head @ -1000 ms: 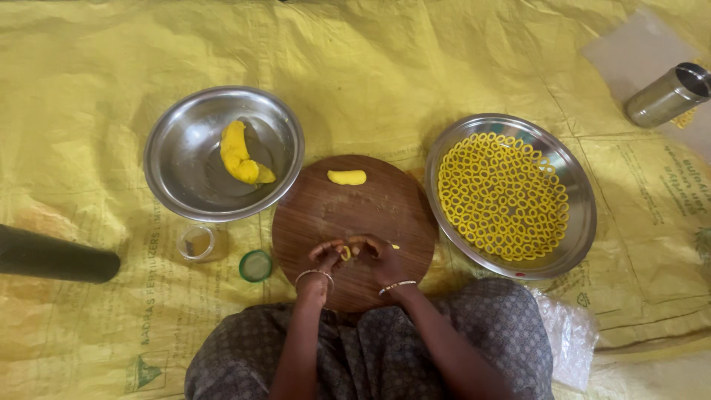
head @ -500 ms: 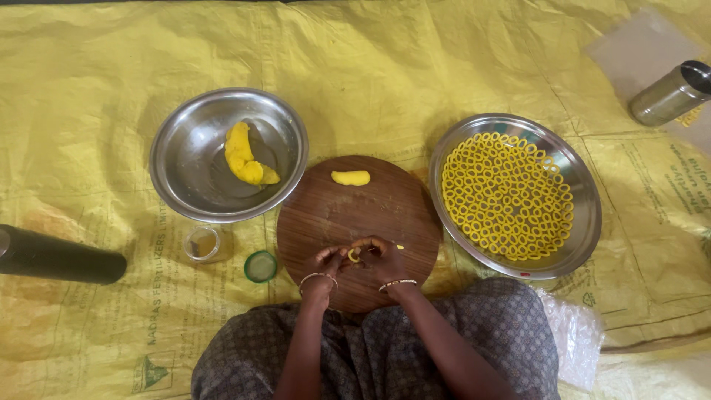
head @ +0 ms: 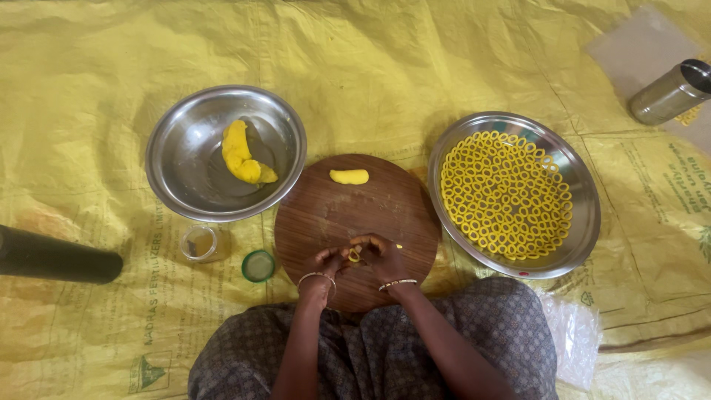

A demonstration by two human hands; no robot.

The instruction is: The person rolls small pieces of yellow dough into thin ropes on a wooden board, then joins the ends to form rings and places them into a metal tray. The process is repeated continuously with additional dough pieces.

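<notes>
Left hand: the left hand (head: pixel 324 263) is sitting over the near edge of the round wooden board (head: pixel 326 215); its fingertips are pinching narrowly on one side of a small yellow dough ring (head: pixel 355 255).
Right hand: the right hand (head: pixel 381 257) is meeting it from the other side; its grip is also closing narrowly on the same ring, so both hands are holding one piece between them.
Dough ring: it is sitting just above the board between the two sets of fingertips; it is too small to tell whether its ends are joined.
Key relation: the steel plate of finished rings (head: pixel 585 222) is lying to the right of the grip, just beside the board's right edge; the right hand is the nearer one to it.
Spare dough: a short dough log (head: pixel 349 176) is lying at the board's far edge, its long axis running left to right, straight ahead of both hands.
Dough supply: a larger lump (head: pixel 240 154) is resting in the steel bowl (head: pixel 178 178) to the far left, nearer the left hand.
Around: a small glass jar (head: pixel 200 243) and a green lid (head: pixel 258 265) are sitting left of the board on the yellow sheet (head: pixel 385 67); a steel tumbler (head: pixel 670 92) is lying at the far right.
</notes>
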